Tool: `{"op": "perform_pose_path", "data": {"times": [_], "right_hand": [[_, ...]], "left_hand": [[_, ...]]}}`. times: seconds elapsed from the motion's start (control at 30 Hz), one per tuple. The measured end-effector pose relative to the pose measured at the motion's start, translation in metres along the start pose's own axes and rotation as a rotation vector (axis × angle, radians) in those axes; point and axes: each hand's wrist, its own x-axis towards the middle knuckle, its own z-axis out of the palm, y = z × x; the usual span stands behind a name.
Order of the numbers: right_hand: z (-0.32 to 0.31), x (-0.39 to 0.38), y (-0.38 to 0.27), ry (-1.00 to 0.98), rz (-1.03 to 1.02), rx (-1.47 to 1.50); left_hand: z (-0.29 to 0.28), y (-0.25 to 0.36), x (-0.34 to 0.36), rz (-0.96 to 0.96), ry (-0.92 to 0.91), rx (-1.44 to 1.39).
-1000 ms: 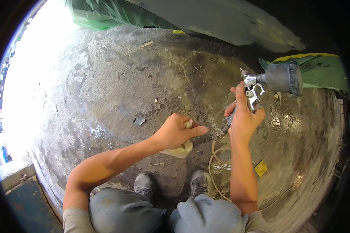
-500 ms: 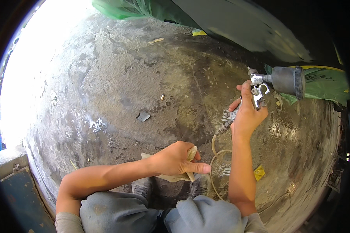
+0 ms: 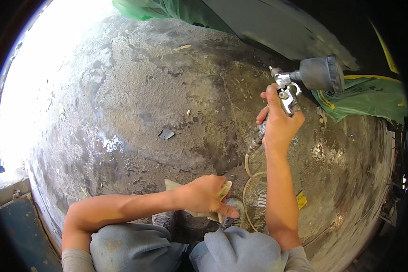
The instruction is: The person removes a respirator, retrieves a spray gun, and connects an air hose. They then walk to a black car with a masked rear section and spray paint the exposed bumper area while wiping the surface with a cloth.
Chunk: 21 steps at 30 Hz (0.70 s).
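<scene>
My right hand is closed round the handle of a metal paint spray gun, raised on the right side of the view. The gun lies tilted, with its dark grey cup to the right and its nozzle toward the upper left. From the handle's lower end a pale air hose loops down between my arms. Low in front of my knees, my left hand grips a crumpled cream-coloured cloth. Part of the cloth is hidden behind the fingers.
A dark panel with a grey coated patch spans the upper right, edged by green plastic sheeting. On the rough, stained concrete floor lie a grey scrap, a small stub and a yellow piece. A blue metal panel stands lower left.
My right hand has carried the spray gun a little up and to the left, nearer the grey-patched panel. My left hand, still holding the cloth, has dropped slightly toward my knees.
</scene>
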Motion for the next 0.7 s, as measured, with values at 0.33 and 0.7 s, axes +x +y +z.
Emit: {"op": "perform_pose_path", "data": {"times": [0.33,0.7], "right_hand": [[-0.050,-0.008,0.002,0.286,-0.079,-0.021],[-0.006,-0.014,-0.004,-0.079,0.006,0.048]], "left_hand": [[0.006,-0.005,-0.002,0.027,0.027,-0.007],[0.009,0.004,-0.007,0.054,0.036,0.030]]}}
